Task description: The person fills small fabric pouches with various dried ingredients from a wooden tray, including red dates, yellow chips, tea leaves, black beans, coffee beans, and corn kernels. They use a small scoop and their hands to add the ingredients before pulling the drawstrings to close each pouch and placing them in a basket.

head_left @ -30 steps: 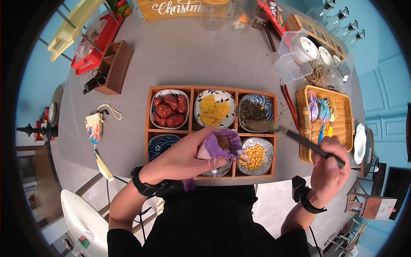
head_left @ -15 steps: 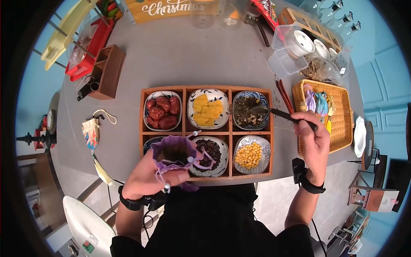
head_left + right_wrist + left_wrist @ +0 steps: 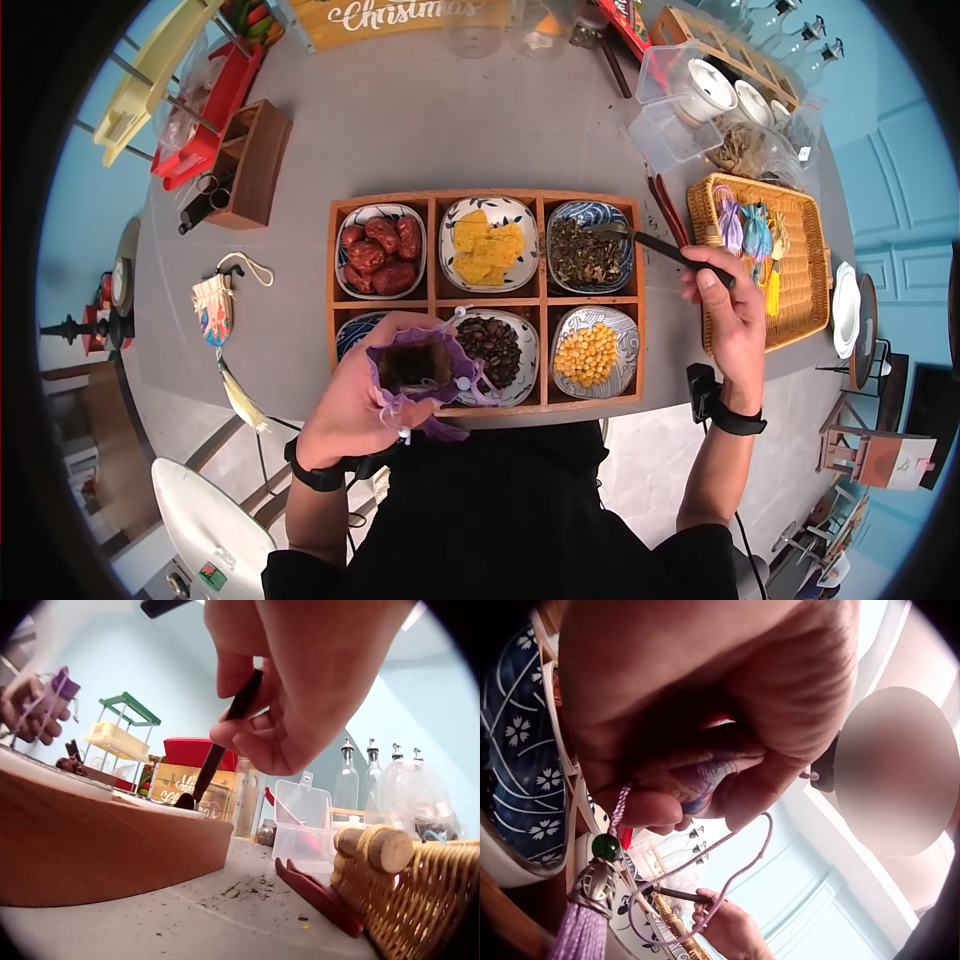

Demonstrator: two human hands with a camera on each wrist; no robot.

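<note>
Left hand (image 3: 350,415) grips a purple pouch (image 3: 415,368), fingers curled round its body, mouth open and facing up. The pouch hangs over the near edge of the wooden tray (image 3: 487,405), at the tabletop's near edge, above the front-left compartment. Its drawstring and tassel (image 3: 581,930) dangle below the hand.

Right hand (image 3: 728,310) pinches the black handle of a spoon (image 3: 660,247), grip clamped near the handle's far end. The spoon's bowl lies in the dish of dried green leaves (image 3: 588,255), back-right compartment of the tray.

Other dishes: red dates (image 3: 381,257) back left, yellow slices (image 3: 487,252) back middle, dark beans (image 3: 492,350) front middle, corn kernels (image 3: 590,355) front right. A wicker basket (image 3: 800,290) stands just right of the tray.

Judgement: the step in hand looks like scooping leaves for the pouch. To do it well, take a modest, level load, since the leaves look light and loose. Keep the pouch mouth spread wide and bring it close beside the leaf dish, so the spoon's path over the tray is short. Stray flecks already lie on the tabletop (image 3: 225,900).
</note>
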